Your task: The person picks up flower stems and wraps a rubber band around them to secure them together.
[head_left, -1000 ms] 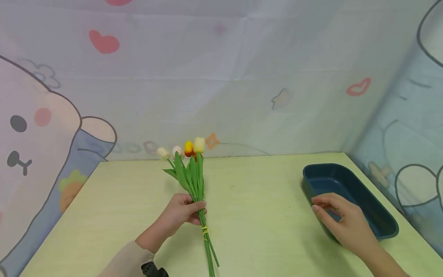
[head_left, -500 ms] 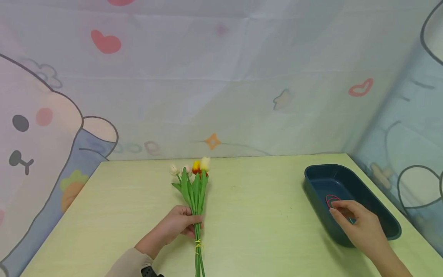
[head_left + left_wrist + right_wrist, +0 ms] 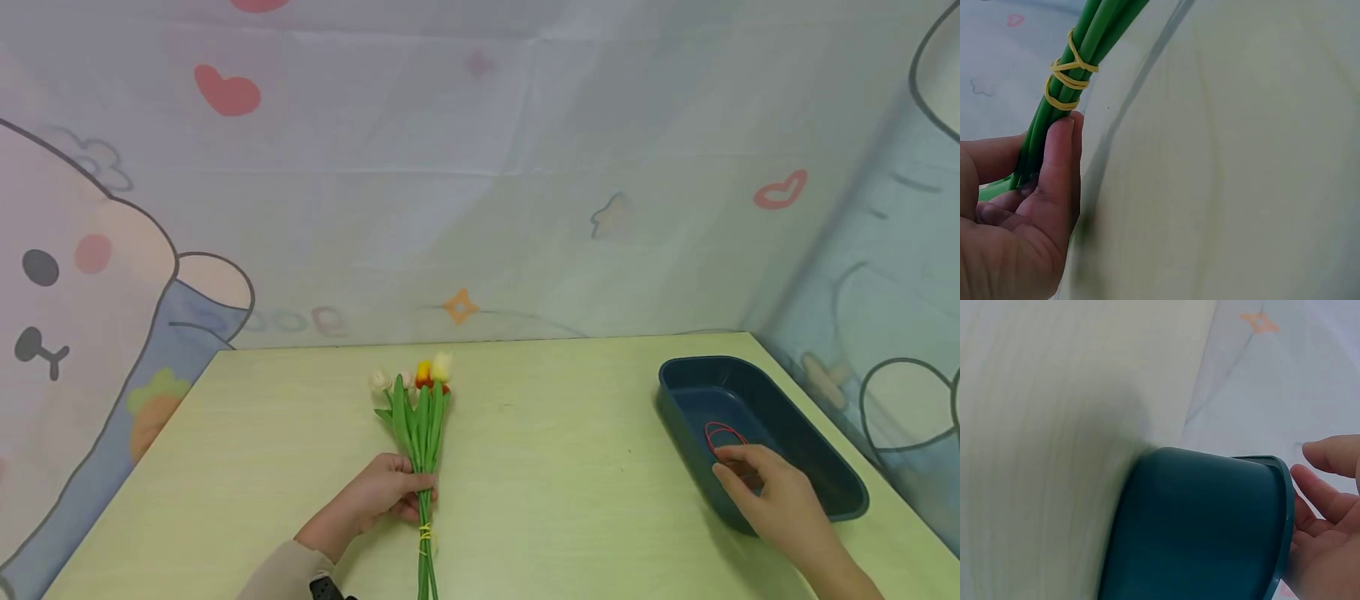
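Note:
My left hand (image 3: 386, 493) grips a bunch of tulips (image 3: 422, 425) by the green stems, thumb across the front. White, pale pink and red-yellow blooms point to the back of the table. A yellow tie (image 3: 1071, 80) winds several times round the stems, just beyond my fingers in the left wrist view. My right hand (image 3: 783, 498) hovers over the near left rim of a dark blue tray (image 3: 693, 454). In the right wrist view its thumb and fingers (image 3: 1329, 497) are loosely bent and apart, with nothing between them. Thin red loops (image 3: 720, 427) lie in the tray beyond my fingertips.
The tray stands at the right of a pale wooden table (image 3: 555, 467). A printed cloth (image 3: 480, 183) with hearts and a cartoon bear hangs behind the table, and more cloth runs along the right side. A dark watch (image 3: 326, 587) sits on the left wrist.
The left hand has brought the tulips lower and closer, and the bunch stands straighter in view. My right hand has moved right and down, so the red loops show more.

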{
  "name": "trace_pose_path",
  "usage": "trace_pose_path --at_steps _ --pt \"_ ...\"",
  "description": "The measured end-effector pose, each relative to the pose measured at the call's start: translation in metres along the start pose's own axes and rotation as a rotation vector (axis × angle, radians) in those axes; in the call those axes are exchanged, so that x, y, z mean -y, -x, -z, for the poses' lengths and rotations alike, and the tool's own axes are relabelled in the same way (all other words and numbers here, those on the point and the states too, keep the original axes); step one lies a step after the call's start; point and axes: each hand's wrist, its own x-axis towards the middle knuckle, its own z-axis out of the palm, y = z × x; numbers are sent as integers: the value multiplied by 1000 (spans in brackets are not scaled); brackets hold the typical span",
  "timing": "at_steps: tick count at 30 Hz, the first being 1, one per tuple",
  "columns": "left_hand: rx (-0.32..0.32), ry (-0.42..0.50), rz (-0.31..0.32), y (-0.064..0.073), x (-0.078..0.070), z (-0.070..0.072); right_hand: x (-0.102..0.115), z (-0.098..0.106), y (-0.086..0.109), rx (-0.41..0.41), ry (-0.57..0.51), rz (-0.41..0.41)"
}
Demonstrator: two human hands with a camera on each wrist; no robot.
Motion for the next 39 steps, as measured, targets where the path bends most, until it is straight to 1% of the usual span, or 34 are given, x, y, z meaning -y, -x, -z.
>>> trace_pose_path --at_steps 8,17,23,26,32,37,39 --pt "10 -1 7 0 2 1 -2 -6 2 77 -9 -35" --pt "3 22 42 -1 4 3 -6 -10 2 62 -7 -9" --pt "-12 22 63 -1 5 5 -6 -10 3 77 -3 -17" --pt "-32 17 73 0 5 6 -5 -10 3 77 -5 -19" --pt "-107 1 81 1 5 8 -5 -11 2 57 -4 -4" --pt "-120 9 73 2 5 9 -4 -11 2 37 -5 28" --pt "-120 19 71 3 5 10 -4 -10 1 45 -1 35"
